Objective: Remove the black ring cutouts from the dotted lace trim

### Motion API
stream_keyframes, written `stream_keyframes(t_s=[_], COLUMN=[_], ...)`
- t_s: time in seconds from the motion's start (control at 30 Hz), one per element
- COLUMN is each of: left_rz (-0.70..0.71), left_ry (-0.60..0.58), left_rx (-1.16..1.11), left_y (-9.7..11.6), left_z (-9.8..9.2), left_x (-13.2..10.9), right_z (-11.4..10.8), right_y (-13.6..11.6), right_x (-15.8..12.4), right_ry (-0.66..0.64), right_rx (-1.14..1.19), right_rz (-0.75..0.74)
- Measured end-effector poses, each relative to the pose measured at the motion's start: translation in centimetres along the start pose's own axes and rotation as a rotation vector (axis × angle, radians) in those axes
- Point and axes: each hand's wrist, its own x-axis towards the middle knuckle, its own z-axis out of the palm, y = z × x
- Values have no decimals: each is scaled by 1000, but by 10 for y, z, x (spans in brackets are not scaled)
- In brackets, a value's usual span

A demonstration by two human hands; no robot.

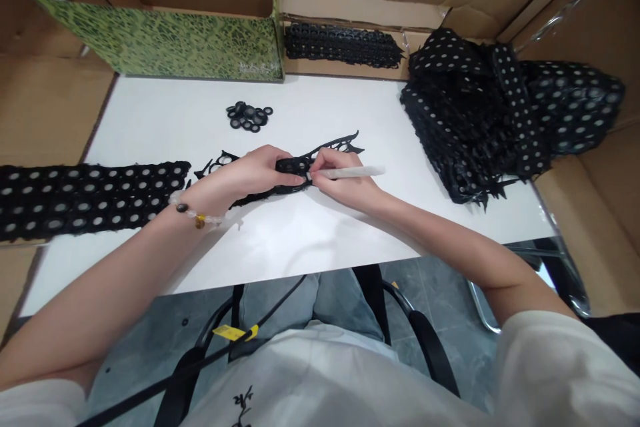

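Observation:
My left hand (253, 173) grips a black perforated strip (295, 165) with rows of round holes and ragged ends, holding it on the white table (280, 247). The thumb and fingers press the strip near its middle. In my right hand (345, 179) is a slim white pen-like tool (367, 171), pinched between thumb and fingers. Its tip meets the strip just right of my left thumb; the exact contact is hidden by the fingers. Behind my hands lies a small pile of black rings (249, 117) with pale centres.
A wide black perforated strip (90, 200) runs off the left table edge. On the right sits a large heap of perforated black sheets (475, 100). A green patterned box (165, 47) and a black bundle (345, 45) stand at the back, with cardboard walls around.

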Motion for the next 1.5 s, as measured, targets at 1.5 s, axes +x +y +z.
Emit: stream_keyframes(t_s=[1.5], left_rz=[-77], left_ry=[150], left_rx=[5], left_y=[-2], left_z=[10], left_x=[4], right_z=[-5], right_y=[10], right_x=[2], right_ry=[-1], right_rx=[104], right_rz=[13])
